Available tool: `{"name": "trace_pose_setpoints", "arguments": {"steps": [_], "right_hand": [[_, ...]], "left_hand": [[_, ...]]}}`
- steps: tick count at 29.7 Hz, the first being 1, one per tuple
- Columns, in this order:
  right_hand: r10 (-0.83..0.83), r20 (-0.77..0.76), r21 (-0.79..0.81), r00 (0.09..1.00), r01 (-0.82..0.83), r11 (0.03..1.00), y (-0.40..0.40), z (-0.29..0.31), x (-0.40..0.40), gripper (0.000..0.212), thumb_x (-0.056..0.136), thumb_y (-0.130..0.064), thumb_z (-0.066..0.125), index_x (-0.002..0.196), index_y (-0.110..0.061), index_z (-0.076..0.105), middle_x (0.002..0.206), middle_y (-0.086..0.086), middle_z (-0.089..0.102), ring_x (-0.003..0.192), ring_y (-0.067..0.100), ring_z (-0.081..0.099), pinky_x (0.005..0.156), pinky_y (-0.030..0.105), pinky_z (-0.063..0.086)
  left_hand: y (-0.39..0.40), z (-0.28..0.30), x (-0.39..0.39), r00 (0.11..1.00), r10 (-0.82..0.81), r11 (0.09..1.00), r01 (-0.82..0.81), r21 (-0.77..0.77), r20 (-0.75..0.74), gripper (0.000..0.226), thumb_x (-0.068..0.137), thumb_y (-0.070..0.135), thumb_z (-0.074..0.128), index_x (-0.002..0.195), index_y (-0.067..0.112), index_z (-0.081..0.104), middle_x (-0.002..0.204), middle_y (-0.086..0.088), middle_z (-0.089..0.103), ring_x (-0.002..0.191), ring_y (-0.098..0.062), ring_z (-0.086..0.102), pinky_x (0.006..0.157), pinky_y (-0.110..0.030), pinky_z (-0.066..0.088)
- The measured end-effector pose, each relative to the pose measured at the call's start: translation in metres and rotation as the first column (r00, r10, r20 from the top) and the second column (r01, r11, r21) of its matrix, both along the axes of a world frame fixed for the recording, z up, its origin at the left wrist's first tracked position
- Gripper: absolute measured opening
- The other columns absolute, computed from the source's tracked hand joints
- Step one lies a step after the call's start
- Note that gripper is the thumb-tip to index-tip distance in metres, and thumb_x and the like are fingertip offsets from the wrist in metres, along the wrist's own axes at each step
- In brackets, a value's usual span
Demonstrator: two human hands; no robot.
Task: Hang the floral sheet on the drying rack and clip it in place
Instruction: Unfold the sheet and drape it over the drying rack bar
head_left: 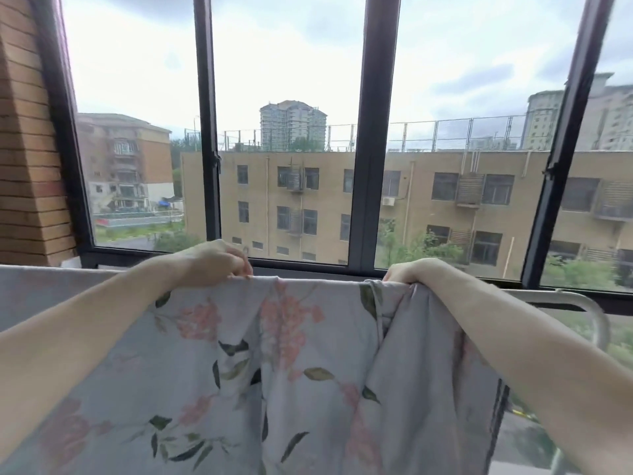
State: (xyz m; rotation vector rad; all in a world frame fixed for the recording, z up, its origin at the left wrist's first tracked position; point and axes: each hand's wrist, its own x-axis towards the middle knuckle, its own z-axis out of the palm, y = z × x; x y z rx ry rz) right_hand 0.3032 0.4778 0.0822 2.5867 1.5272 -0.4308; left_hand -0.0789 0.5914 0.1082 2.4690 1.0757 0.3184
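at a balcony window high above the street, a person drapes a floral sheet [274, 371] over the top bar of a metal drying rack [596, 313], whose rounded grey corner shows bare at the right. both forearms reach forward from the lower corners of the view. the left hand [219, 258] is closed on the sheet's top edge near the middle of the bar, fingers pinching the fold. the right hand [411, 270] is clamped on a bunched gather of the same cloth further right, where the fabric twists into deep folds. the two hands sit apart along the bar. the sheet, pale lilac with pink blossoms and dark green leaves, hangs down toward the camera and runs flat along the bar to the left. beyond the dark window frame [371, 132] stand tan apartment blocks [342, 200] under an overcast sky; a brick wall [27, 149] borders the left.
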Motion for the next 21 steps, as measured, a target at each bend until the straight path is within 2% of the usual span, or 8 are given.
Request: {"name": "trace_pose_setpoints", "arguments": {"steps": [5,8,10,12,14,16,18,21], "right_hand": [[0.069,-0.087,0.148,0.994,-0.055,0.987,-0.004,0.003,-0.013,0.017,0.095,-0.026,0.064,0.095,-0.011,0.072,0.09,-0.003,0.066,0.083,0.013,0.058,0.065,0.021,0.048],[0.071,-0.113,0.323,0.991,-0.031,0.946,-0.013,0.003,-0.013,0.02,0.088,-0.032,0.071,0.099,-0.018,0.08,0.097,-0.003,0.073,0.094,0.016,0.067,0.083,0.027,0.055],[0.082,-0.058,0.582,0.995,-0.033,0.812,-0.024,0.008,-0.016,0.012,0.089,-0.034,0.071,0.095,-0.026,0.079,0.094,-0.006,0.075,0.098,0.016,0.069,0.085,0.029,0.055],[0.071,-0.012,0.833,0.997,-0.029,0.553,-0.049,0.014,-0.027,0.009,0.092,-0.03,0.067,0.092,-0.028,0.076,0.09,-0.012,0.074,0.091,0.011,0.07,0.08,0.026,0.055],[0.089,-0.051,0.953,0.995,0.022,0.303,-0.083,0.01,-0.044,0.008,0.092,-0.025,0.067,0.093,-0.029,0.074,0.088,-0.019,0.073,0.08,-0.001,0.068,0.071,0.014,0.051],[0.062,-0.066,0.987,0.996,0.056,0.15,-0.122,-0.009,-0.056,0.006,0.09,-0.027,0.07,0.091,-0.032,0.071,0.087,-0.021,0.071,0.073,-0.004,0.066,0.065,0.012,0.048],[-0.01,-0.075,0.993,0.997,0.076,0.09,-0.155,-0.038,-0.064,0.011,0.087,-0.03,0.075,0.094,-0.034,0.067,0.093,-0.02,0.066,0.074,-0.001,0.064,0.066,0.02,0.051],[-0.06,-0.198,0.969,0.978,0.205,0.139,-0.182,-0.083,-0.066,0.033,0.08,-0.04,0.082,0.103,-0.03,0.06,0.096,-0.015,0.059,0.082,0.004,0.061,0.07,0.028,0.053]], "left_hand": [[-0.104,-0.008,0.078,0.979,-0.199,0.967,0.204,0.15,-0.05,0.032,0.103,0.051,0.047,0.127,0.038,0.063,0.126,0.014,0.064,0.108,-0.01,0.062,0.094,-0.035,0.053],[-0.119,-0.017,0.112,0.978,-0.193,0.961,0.205,0.183,-0.082,0.038,0.103,0.06,0.04,0.124,0.037,0.062,0.116,0.012,0.068,0.088,-0.012,0.07,0.085,-0.035,0.058],[-0.117,-0.025,0.126,0.986,-0.14,0.955,0.159,0.25,-0.092,0.038,0.104,0.06,0.036,0.108,0.034,0.063,0.093,0.008,0.067,0.08,-0.016,0.068,0.076,-0.035,0.054],[-0.112,-0.03,0.133,0.991,-0.079,0.938,0.111,0.328,-0.11,0.042,0.104,0.06,0.034,0.098,0.03,0.061,0.085,0.005,0.065,0.082,-0.02,0.064,0.074,-0.037,0.048],[-0.107,-0.033,0.133,0.994,-0.068,0.936,0.094,0.339,-0.087,0.044,0.104,0.059,0.034,0.093,0.027,0.061,0.084,0.004,0.066,0.082,-0.02,0.064,0.074,-0.038,0.047],[-0.105,-0.03,0.133,0.993,-0.071,0.928,0.101,0.358,-0.095,0.045,0.104,0.059,0.034,0.087,0.025,0.059,0.081,0.003,0.065,0.077,-0.018,0.062,0.071,-0.038,0.045],[-0.103,-0.03,0.134,0.994,-0.073,0.926,0.098,0.364,-0.082,0.045,0.103,0.059,0.035,0.081,0.025,0.055,0.078,0.004,0.063,0.074,-0.017,0.061,0.069,-0.037,0.044],[-0.103,-0.033,0.135,0.994,-0.068,0.919,0.095,0.382,-0.085,0.047,0.103,0.06,0.035,0.076,0.025,0.051,0.077,0.004,0.062,0.072,-0.017,0.059,0.067,-0.037,0.041]]}}
